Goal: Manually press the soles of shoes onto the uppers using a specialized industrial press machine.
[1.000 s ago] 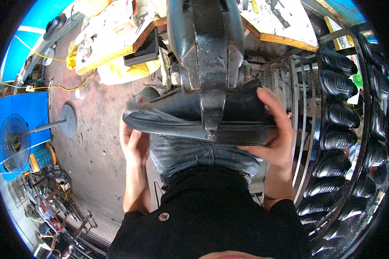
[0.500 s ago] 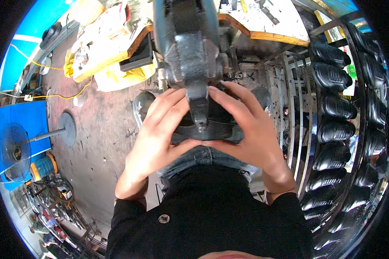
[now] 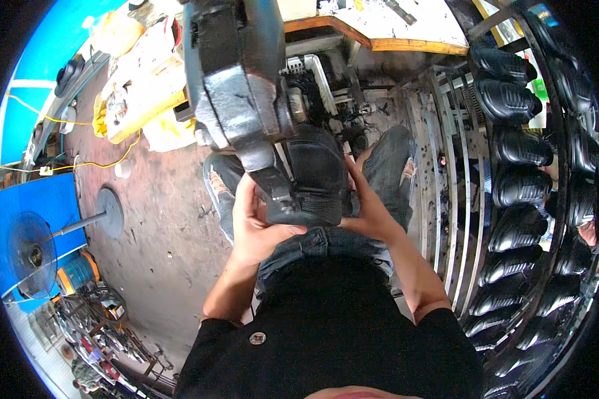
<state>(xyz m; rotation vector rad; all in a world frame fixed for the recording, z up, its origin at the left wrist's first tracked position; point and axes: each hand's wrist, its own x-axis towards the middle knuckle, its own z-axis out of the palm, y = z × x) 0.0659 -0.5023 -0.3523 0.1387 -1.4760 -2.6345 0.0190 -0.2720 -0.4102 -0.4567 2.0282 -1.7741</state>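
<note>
The left hand [image 3: 261,233] and the right hand [image 3: 374,211] are clamping a black shoe [image 3: 318,174] between them, one on each side, thumbs pressing at its near end, and the shoe is sitting above the lap, between the legs of the jeans [image 3: 391,161]. Its long axis is running roughly straight away from the body, while a dark machine [image 3: 238,100] is angling its narrow tip [image 3: 281,191] down by the shoe's left side, leaving the left hand nearer that metal; whether tip and shoe are touching, I cannot tell.
</note>
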